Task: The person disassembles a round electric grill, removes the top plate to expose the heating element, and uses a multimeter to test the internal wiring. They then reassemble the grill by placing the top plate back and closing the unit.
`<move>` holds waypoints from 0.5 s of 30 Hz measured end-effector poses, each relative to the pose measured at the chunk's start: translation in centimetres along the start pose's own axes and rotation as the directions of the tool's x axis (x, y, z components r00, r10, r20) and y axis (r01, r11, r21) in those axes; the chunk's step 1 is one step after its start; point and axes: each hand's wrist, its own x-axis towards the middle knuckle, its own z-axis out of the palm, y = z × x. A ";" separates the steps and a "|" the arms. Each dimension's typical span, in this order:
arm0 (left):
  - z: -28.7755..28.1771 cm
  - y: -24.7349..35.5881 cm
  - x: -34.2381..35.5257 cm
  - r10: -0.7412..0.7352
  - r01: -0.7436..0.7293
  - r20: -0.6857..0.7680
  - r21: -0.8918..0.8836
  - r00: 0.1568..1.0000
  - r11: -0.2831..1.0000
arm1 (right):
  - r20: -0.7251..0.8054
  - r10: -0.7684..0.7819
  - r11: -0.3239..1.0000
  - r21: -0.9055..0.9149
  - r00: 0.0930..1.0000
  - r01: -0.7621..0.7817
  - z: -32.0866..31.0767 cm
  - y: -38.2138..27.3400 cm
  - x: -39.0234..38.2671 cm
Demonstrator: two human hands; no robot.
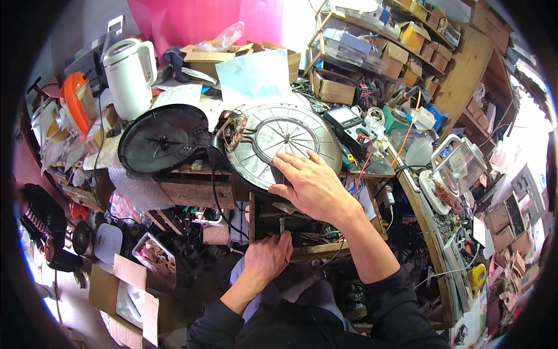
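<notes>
My right hand (pixel 311 185) lies over the near part of a round ribbed metal-grey plate (pixel 250 152) set in a black housing. Its fingers are stretched out over the plate, and a dark patch between thumb and forefinger is hard to read. Lower down, my left hand (pixel 266 257) is closed at the front of an open drawer (pixel 319 252). A slim metal shaft (pixel 282 224) stands up beside its fingertips; whether the fist grips that shaft or the drawer's edge I cannot tell. Left of the plate, joined by a hinge with bare wires (pixel 233 129), lies a black round cover (pixel 165 142).
A multimeter (pixel 345 118) with red leads lies right of the plate. A white jug-like appliance (pixel 129 78) stands at the back left. Crowded shelves (pixel 378 49) rise behind. An open cardboard box (pixel 129 299) is on the floor at left. A black cord (pixel 216 195) hangs off the bench.
</notes>
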 end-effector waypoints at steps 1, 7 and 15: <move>0.0 0.0 0.0 0.004 -0.004 -0.001 0.002 1.000 1.000 | 0.010 0.004 1.000 0.000 1.000 -0.004 -0.1 0.0 0.0; 0.0 0.0 0.0 -0.010 0.010 -0.007 -0.013 1.000 1.000 | -0.034 0.025 1.000 -0.010 0.999 -0.026 -0.2 -0.2 0.0; 0.3 0.0 0.0 -0.017 0.017 -0.012 -0.018 1.000 1.000 | -0.011 0.035 0.998 -0.046 0.999 -0.036 0.0 0.0 -1.0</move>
